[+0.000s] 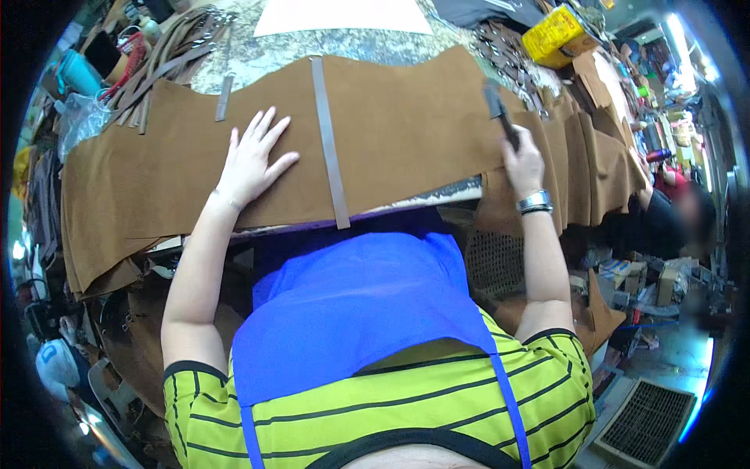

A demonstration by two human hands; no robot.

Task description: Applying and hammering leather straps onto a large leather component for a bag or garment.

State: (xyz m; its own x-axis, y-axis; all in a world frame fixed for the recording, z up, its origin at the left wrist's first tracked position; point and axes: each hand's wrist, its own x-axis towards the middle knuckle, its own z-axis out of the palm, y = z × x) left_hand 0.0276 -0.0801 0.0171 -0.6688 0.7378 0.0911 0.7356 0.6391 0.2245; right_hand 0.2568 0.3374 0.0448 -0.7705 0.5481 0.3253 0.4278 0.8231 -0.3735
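A large brown sheet of leather or suede-like material [406,117] lies across the worktable and hangs over its near edge. My left hand [256,160] rests on it with fingers spread, holding nothing. Just right of that hand, a narrow grey strip [328,144] runs from the sheet's far edge to its near edge. A shorter grey strip [223,98] lies at the far left edge. My right hand [523,160] is closed around a dark hand tool [498,113] with a greyish upper end, held over the sheet's right part. The tool's exact kind is unclear.
Behind the sheet are a white panel [344,17] and a worn, mottled tabletop [234,51]. Strap bundles [160,70] lie far left; a yellow tin [558,35] stands far right. Folded brown pieces [582,156] drape at right. Another person [680,215] is beyond them.
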